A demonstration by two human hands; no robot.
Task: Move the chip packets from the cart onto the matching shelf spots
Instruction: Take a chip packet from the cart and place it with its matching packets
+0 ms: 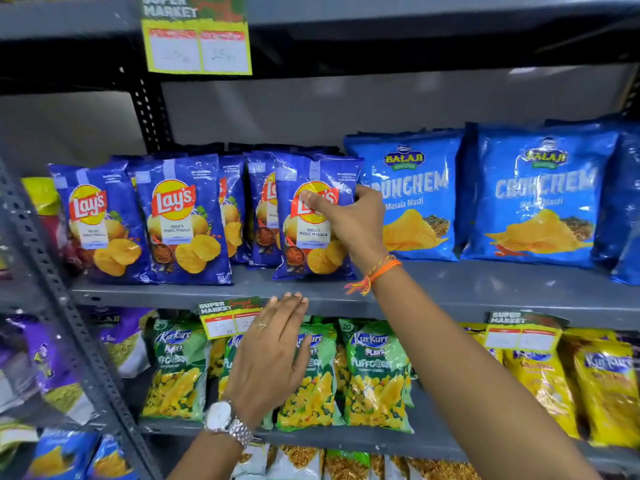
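1. Three tiers of the grey shelf unit point(450, 299) show; no cart is in view.
2. On the middle tier, two light-blue Crunchem packets point(408, 199) stand at the right, with a row of dark-blue Lay's packets point(180, 223) to their left.
3. Green Puffcorn packets point(377, 372) fill the tier below, under a yellow price tag point(230, 320) clipped to the shelf edge.
4. One Lay's Magic Masala packet point(311, 244) stands upright at the right end of its row, just beside the Crunchem stack, its long axis vertical and its base on the shelf board.
5. At that packet's upper right corner, the right hand point(349, 220) is clamped on it, thumb across the printed front and the other digits behind.
6. Lower down, the left hand point(273, 355) hovers flat and empty, digits together, in front of the Puffcorn tier and below the held packet.
7. Judging by this, the packet sits in its matching spot; the right hand only needs to settle it square and let go.
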